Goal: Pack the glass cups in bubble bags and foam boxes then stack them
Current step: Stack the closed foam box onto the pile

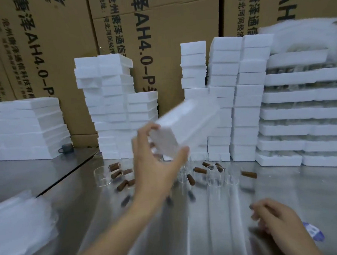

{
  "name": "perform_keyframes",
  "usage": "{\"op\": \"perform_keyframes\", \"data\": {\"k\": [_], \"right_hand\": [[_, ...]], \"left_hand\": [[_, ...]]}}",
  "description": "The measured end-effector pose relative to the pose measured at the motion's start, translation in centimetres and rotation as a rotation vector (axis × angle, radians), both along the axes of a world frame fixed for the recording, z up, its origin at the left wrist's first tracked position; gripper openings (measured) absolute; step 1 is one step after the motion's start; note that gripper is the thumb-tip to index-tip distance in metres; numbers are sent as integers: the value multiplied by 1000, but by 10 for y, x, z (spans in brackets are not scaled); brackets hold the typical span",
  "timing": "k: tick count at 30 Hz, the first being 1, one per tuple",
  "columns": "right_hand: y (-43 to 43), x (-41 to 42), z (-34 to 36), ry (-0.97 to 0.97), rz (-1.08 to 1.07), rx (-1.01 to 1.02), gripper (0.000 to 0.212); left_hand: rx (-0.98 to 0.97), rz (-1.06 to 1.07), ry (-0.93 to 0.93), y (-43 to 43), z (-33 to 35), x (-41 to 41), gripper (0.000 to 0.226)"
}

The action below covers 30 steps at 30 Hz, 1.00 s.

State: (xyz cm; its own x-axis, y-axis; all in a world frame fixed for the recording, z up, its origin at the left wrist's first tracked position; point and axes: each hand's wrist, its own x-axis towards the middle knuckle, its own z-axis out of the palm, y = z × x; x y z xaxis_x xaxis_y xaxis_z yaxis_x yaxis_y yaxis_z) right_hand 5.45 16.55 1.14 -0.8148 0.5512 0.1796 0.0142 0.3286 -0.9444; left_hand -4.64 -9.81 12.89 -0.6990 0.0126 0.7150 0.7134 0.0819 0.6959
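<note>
Your left hand (156,167): grips a tilted foam box (187,122), centre frame.
Your right hand (276,221): lower right, curled, blurred; grasp unclear.
Glass cups (215,175): just below the box.

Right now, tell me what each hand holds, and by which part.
Left hand grips a foam box by its near end, fingers above, thumb below. Right hand seems empty.
</note>
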Motion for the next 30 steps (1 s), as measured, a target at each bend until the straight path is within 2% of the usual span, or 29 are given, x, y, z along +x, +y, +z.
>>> {"op": "perform_keyframes", "data": {"k": [6, 11, 13, 16, 19, 23, 28, 30], "right_hand": [[7, 8, -3, 107, -191, -188, 26], [7, 21, -5, 46, -257, -90, 21], [0, 21, -4, 62, -220, -111, 19], [-7, 19, 5, 64, -178, -169, 26], [1, 20, 22, 63, -246, -137, 37], [-1, 38, 47, 221, -394, 11, 35], [-34, 54, 65, 538, -424, 526, 19], [-52, 55, 61, 583, -330, 693, 19]], "left_hand": [[-274, -60, -73, 27, -102, 82, 71], [-528, -164, -207, 28, -130, 91, 77], [-536, -236, -237, 27, -128, 94, 84], [-430, -444, -382, 31, -121, 93, 87], [-360, -596, -505, 34, -117, 86, 89], [-381, -647, -604, 55, -120, 82, 94], [-599, -601, -519, 80, -116, 91, 103], [-562, -603, -505, 68, -117, 91, 99]]}}
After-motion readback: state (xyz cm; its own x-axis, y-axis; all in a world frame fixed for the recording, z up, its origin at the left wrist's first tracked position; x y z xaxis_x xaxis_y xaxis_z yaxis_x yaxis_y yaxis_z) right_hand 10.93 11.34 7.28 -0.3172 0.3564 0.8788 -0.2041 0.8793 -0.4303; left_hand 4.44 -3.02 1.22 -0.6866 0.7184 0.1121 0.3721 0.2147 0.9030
